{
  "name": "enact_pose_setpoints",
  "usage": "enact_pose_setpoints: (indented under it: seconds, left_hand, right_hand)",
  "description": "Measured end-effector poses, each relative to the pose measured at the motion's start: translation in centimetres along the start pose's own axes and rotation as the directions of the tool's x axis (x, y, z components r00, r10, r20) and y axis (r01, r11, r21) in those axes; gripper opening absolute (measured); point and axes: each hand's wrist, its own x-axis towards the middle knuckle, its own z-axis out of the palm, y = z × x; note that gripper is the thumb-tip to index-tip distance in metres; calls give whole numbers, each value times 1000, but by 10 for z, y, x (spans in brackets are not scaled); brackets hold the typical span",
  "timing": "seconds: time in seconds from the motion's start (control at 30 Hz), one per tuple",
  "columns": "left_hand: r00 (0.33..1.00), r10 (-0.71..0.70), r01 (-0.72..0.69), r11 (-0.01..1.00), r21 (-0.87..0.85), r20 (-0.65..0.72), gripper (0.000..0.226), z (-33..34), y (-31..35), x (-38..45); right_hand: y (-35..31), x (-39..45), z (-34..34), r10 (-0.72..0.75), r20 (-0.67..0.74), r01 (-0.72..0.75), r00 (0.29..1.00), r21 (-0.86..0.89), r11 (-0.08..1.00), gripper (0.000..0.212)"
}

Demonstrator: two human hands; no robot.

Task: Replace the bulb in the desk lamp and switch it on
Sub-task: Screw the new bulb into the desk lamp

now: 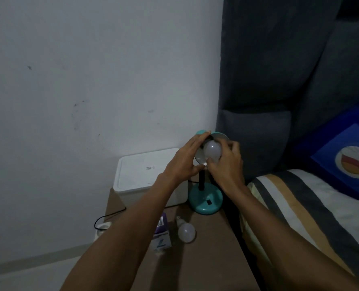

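A teal desk lamp stands on the brown side table [208,259]; its round base [206,201] carries a black switch. My left hand [185,160] holds the lamp's shade [201,132] from the left side. A white bulb [211,151] sits in the mouth of the shade, and my right hand [227,162] grips it with fingers curled around it. The lamp is unlit. A second white bulb [186,231] lies on its side on the table in front of the base.
A white lidded box [140,171] stands behind my left arm. A small purple and white bulb carton [161,236] lies next to the loose bulb. A black cord runs to a wall socket [103,227] at the left. A bed with striped bedding [300,206] borders the table's right side.
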Motion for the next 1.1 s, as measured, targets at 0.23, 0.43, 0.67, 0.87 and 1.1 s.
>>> enact_pose_setpoints:
  seconds: [0.23,0.43,0.67,0.87,1.1]
  left_hand:
    - [1000,22,-22,1000,-3,1,102,-1,3,-3]
    - [1000,20,-20,1000,-4,4,102,-2,3,-3]
    - [999,40,-40,999,-10,-13,99,-2,5,-3]
    - [1000,30,-30,999,-27,-10,96,-3,7,-3]
    - [1000,26,-26,999,-36,1,97,-3,8,-3]
  right_hand:
    - [-1,2,1,128,-52,-126,990,53,991,45]
    - [-7,1,4,75,-55,-72,996,53,996,44]
    - [-4,3,5,182,-65,-176,981,81,981,46]
    - [-8,0,8,115,-106,-105,988,94,990,40]
    - [-4,0,6,215,-65,-205,975,131,970,40]
